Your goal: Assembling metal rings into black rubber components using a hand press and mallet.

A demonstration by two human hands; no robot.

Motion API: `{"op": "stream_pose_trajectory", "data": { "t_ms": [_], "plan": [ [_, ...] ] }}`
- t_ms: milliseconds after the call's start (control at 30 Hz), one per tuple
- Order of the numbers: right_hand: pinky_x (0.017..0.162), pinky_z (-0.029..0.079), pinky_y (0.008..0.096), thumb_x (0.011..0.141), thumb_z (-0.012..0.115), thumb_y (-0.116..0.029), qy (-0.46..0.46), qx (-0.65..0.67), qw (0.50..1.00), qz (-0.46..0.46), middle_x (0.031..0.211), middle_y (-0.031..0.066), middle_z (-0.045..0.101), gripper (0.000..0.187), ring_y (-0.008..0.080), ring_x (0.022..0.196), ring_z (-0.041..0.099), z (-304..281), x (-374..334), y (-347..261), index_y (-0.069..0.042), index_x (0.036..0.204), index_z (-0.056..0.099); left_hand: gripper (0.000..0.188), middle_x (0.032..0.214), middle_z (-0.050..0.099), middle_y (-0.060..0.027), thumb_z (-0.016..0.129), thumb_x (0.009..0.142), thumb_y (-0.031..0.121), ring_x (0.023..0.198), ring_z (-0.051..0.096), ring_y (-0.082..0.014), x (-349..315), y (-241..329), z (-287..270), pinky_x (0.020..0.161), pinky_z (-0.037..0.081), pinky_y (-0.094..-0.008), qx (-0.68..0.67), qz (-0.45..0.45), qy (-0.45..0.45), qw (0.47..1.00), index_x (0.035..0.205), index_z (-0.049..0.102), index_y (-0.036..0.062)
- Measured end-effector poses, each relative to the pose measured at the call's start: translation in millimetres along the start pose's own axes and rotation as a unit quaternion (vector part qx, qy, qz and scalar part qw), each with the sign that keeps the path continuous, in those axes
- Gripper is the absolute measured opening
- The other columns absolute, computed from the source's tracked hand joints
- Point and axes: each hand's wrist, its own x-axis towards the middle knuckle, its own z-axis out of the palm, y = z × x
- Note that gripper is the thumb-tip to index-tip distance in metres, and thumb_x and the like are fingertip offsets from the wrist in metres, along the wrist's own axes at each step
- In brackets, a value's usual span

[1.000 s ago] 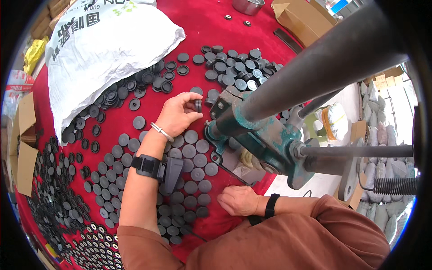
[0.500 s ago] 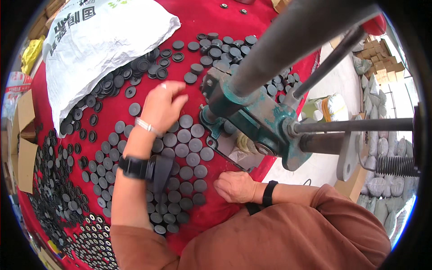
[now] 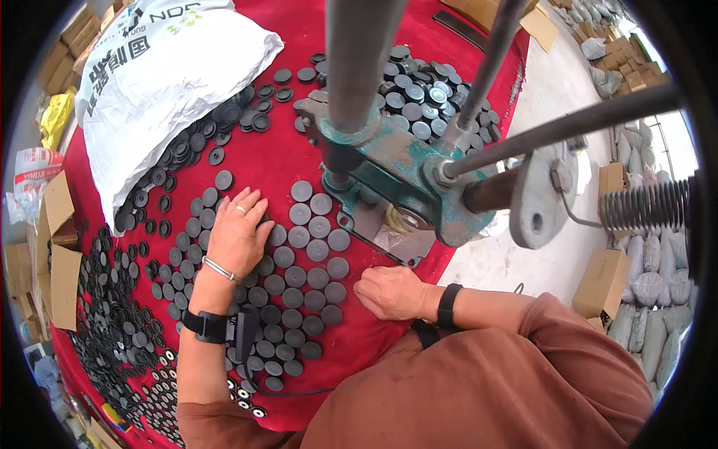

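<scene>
My left hand (image 3: 238, 233) lies palm down over the left part of a layer of flat dark grey round caps (image 3: 317, 278), its fingers stretched out and slightly spread. A silver bangle and a black strap with a small dark box are on that arm. My right hand (image 3: 390, 292) rests on the red cloth (image 3: 359, 348), to the right of the caps and just in front of the press base. Its fingers are curled in; whether anything is inside them is hidden. The green metal press (image 3: 389, 168) stands beyond my right hand, with thick rods crossing above it.
A white woven sack (image 3: 172, 97) lies at the far left, with ringed black caps (image 3: 198, 142) spilling along its edge. Another heap of caps (image 3: 415, 105) sits behind the press. Small pale-centred rings (image 3: 161, 389) cover the near left. An opened cardboard box (image 3: 63, 280) stands at the left edge.
My left hand has come back from beside the press, toward me and leftward, and now lies on the caps. The right hand stays in its place. The view has shifted slightly.
</scene>
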Motion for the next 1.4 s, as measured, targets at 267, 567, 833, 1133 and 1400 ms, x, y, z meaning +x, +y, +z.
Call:
{"op": "stream_pose_trajectory", "data": {
  "t_ms": [267,567,833,1133,1400],
  "plan": [
    [0.056,0.046,0.0320,0.074,0.059,-0.013,0.015,-0.006,1.000,-0.009,0.072,0.0066,0.048,0.012,0.0214,0.063,0.055,1,0,-1,-0.008,0.075,0.048,0.065,0.134,0.038,-0.0201,0.055,0.081,0.040,0.127,0.033,-0.0327,31,75,46,0.103,0.026,-0.0477,0.088,-0.044,0.066,0.993,0.127,0.040,-0.0033],
    [0.053,0.046,0.0342,0.075,0.062,-0.012,0.096,0.058,0.994,-0.013,0.074,0.0067,0.052,0.010,0.0239,0.065,0.056,-4,-11,0,-0.007,0.081,0.054,0.047,0.130,0.044,-0.0160,0.052,0.085,0.027,0.122,0.039,-0.0315,1,82,34,0.102,0.028,-0.0451,0.175,-0.004,0.087,0.981,0.123,0.046,0.0016],
    [0.052,0.047,0.0338,0.076,0.063,-0.011,0.169,0.014,0.984,0.057,0.070,0.0064,0.053,0.009,0.0246,0.062,0.056,-89,-48,3,-0.007,0.079,0.057,0.025,0.087,0.062,-0.0127,0.063,0.073,0.015,0.080,0.059,-0.0291,52,137,47,0.067,0.050,-0.0382,-0.007,-0.020,0.200,0.980,0.094,0.061,0.0018],
    [0.061,0.047,0.0393,0.077,0.065,-0.021,0.200,-0.041,0.949,0.238,0.085,0.0130,0.054,0.030,0.0311,0.073,0.058,-121,-78,93,-0.005,0.098,0.052,0.019,0.111,0.057,-0.0201,0.058,0.081,0.018,0.094,0.058,-0.0318,109,71,149,0.079,0.047,-0.0417,-0.002,-0.041,0.261,0.965,0.096,0.063,0.0058],
    [0.065,0.049,0.0425,0.075,0.068,-0.028,0.082,-0.009,0.964,0.254,0.092,0.0198,0.053,0.055,0.0379,0.078,0.058,-115,-48,142,-0.001,0.112,0.039,0.048,0.120,0.054,-0.0128,0.062,0.076,0.001,0.106,0.054,-0.0300,115,146,60,0.086,0.044,-0.0367,-0.026,0.001,0.123,0.992,0.122,0.050,0.0046]
  ]
}}
